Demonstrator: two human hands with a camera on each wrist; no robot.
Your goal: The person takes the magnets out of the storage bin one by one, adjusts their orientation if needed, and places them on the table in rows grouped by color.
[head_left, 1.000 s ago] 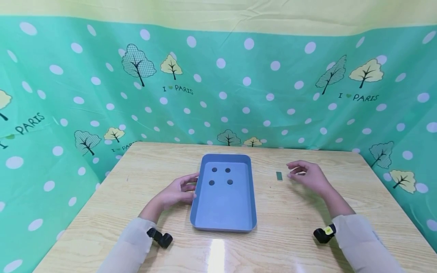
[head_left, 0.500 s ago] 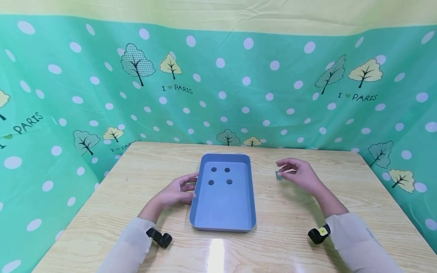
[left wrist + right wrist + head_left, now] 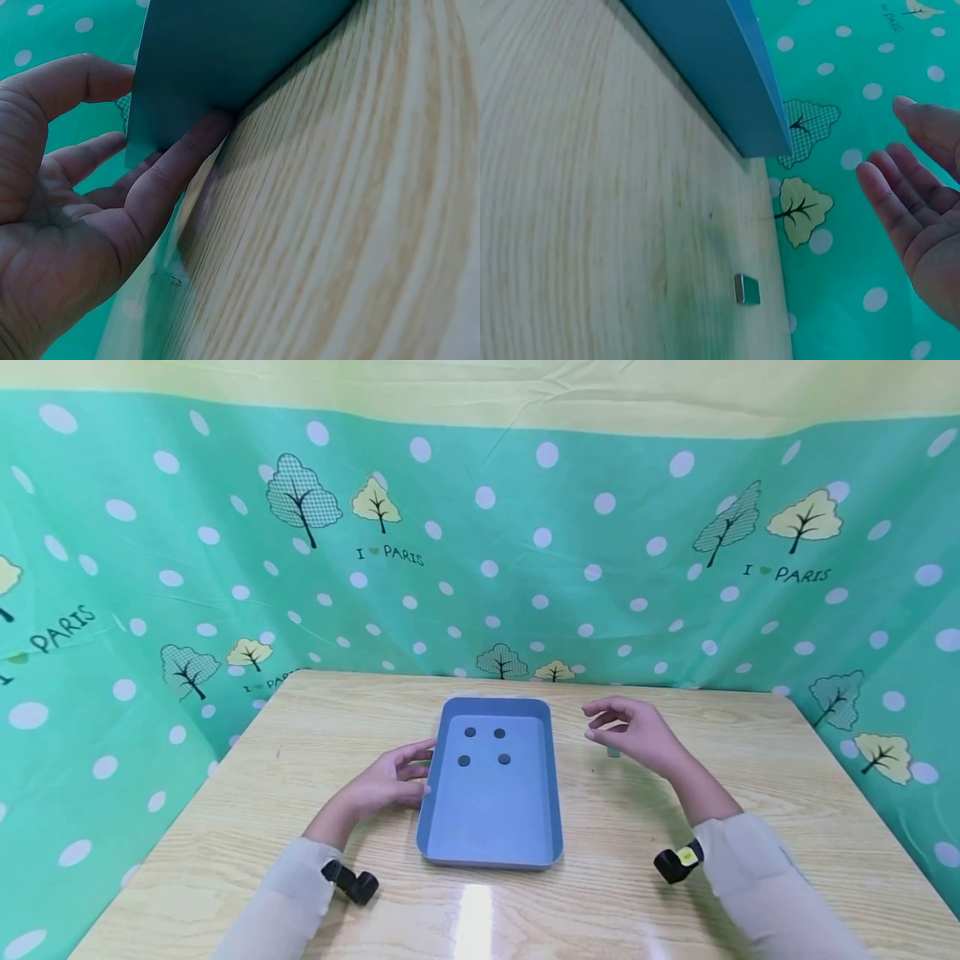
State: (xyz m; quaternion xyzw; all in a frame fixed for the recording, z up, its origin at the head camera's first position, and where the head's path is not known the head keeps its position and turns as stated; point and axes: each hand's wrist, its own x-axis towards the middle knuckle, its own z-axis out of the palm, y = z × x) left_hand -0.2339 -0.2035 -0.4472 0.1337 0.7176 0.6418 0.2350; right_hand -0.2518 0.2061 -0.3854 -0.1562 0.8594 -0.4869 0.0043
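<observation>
A shallow blue rectangular tray (image 3: pixel 491 818) lies on the wooden table with several small dark round discs (image 3: pixel 504 759) on its far half. Along its left side, my left hand (image 3: pixel 386 781) touches the wall with loosely bent fingers; the left wrist view has a fingertip low against the blue tray wall (image 3: pixel 202 60). My right hand (image 3: pixel 637 735) hovers right of the tray, fingers loosely bent and thumb apart, holding nothing. Partly hidden under it is a small shiny rectangular block (image 3: pixel 613 752). The right wrist view shows this block (image 3: pixel 748 290) on the table, below the hand (image 3: pixel 922 210).
The wooden table (image 3: pixel 337 710) ends at the back against a green polka-dot curtain (image 3: pixel 540 568) printed with trees. A black camera (image 3: pixel 360 887) sits on the left wrist and another black camera (image 3: pixel 675 864) on the right.
My right hand has moved left toward the tray, passing over the small block, which stays on the table. My left hand and the tray have kept their places.
</observation>
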